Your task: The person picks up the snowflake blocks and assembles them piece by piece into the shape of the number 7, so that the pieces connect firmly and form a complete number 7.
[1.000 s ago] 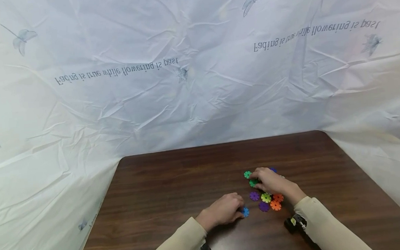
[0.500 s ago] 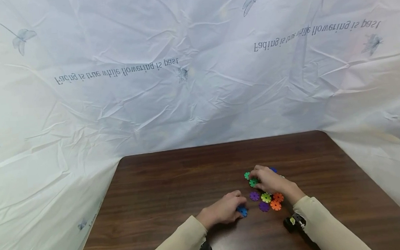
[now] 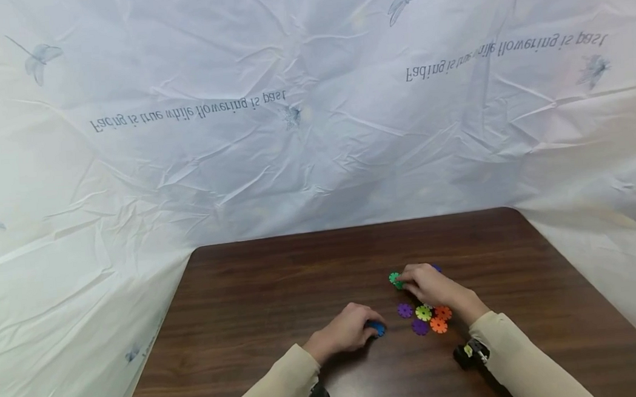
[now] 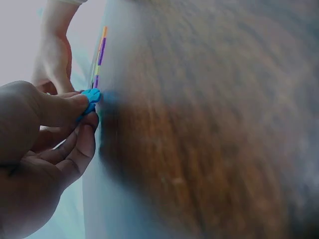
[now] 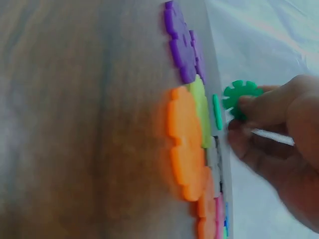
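My left hand (image 3: 345, 329) pinches a blue notched plastic disc (image 3: 379, 328) between thumb and fingers, left of the group of discs. In the left wrist view the blue piece (image 4: 91, 95) is partly covered by the fingertips, and I cannot tell whether it is one disc or two. Farther back, my right hand (image 3: 429, 283) holds a green notched disc (image 5: 238, 97) by its edge, tilted up off the table. Another green disc (image 5: 217, 112) lies flat close beside it. The right hand hides part of the group in the head view.
Between the hands lie purple discs (image 3: 404, 310), a yellow-green disc (image 3: 423, 313) and orange discs (image 3: 439, 325). A dark blue disc (image 3: 436, 268) shows behind the right hand. The brown wooden table (image 3: 258, 299) meets a white printed sheet (image 3: 316, 162) at its far edge.
My left hand has drawn the blue disc leftward and slightly farther from me, away from the group. My right hand has shifted its green disc slightly toward the other green one.
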A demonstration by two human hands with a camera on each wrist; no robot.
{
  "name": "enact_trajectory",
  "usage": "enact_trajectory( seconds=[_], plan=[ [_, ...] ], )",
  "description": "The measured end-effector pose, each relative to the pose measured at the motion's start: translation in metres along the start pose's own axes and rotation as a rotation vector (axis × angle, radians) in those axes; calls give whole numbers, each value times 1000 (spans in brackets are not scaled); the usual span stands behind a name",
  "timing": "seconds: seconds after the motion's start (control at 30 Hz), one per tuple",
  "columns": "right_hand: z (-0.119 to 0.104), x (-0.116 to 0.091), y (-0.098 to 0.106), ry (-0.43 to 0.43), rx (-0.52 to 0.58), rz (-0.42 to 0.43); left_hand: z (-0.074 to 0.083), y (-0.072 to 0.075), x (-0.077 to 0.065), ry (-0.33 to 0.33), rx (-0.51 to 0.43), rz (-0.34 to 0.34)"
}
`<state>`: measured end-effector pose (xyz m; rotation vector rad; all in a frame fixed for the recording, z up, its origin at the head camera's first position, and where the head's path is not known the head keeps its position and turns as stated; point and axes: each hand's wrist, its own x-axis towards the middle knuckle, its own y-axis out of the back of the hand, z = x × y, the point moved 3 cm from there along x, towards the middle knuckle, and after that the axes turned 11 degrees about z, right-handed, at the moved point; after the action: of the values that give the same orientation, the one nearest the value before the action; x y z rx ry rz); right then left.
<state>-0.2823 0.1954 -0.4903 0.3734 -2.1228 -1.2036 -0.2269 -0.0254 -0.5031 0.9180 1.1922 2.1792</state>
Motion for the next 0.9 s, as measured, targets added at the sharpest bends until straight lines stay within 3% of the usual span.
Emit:
enact_trajectory(
  seconds=[0.2, 0.47, 0.73, 0.9],
  plan=[
    [-2, 4, 4, -39, 30, 104, -5, 10, 0, 57, -22, 112],
    [-8, 8, 9, 37, 85, 159, -13, 22, 1, 100, -71, 224],
    [-15, 12, 11, 140, 104, 242, -21, 30, -1, 222, -153, 325],
    [-22, 16, 13, 187, 102, 266, -24, 34, -1, 335, -306, 373]
  ],
)
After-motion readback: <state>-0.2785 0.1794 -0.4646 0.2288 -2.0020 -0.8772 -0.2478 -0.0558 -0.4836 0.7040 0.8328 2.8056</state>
